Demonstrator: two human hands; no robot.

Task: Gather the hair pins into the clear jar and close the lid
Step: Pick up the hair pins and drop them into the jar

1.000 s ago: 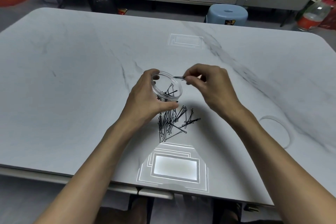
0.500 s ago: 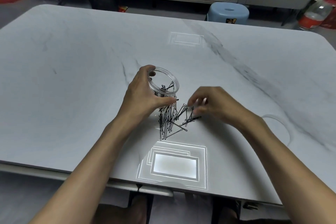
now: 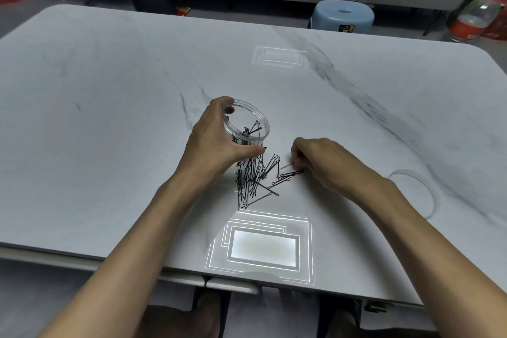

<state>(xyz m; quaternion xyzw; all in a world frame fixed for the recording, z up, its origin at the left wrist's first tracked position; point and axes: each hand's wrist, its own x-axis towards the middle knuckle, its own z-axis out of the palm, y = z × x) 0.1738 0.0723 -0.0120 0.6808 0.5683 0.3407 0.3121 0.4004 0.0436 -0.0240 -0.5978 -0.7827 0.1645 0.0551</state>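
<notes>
We are gripping the open jar (image 3: 246,126) with our left hand (image 3: 216,143), holding it tilted above the desk (image 3: 109,118), a few pins inside. Our right hand (image 3: 321,162) is pinching a pin at the right edge of the pile of pins (image 3: 256,178) beneath the jar. The lid (image 3: 428,195) is lying well right.

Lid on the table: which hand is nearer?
Right. The right hand is at the pin pile, left of the lid; the left hand grips the jar farther left.
</notes>
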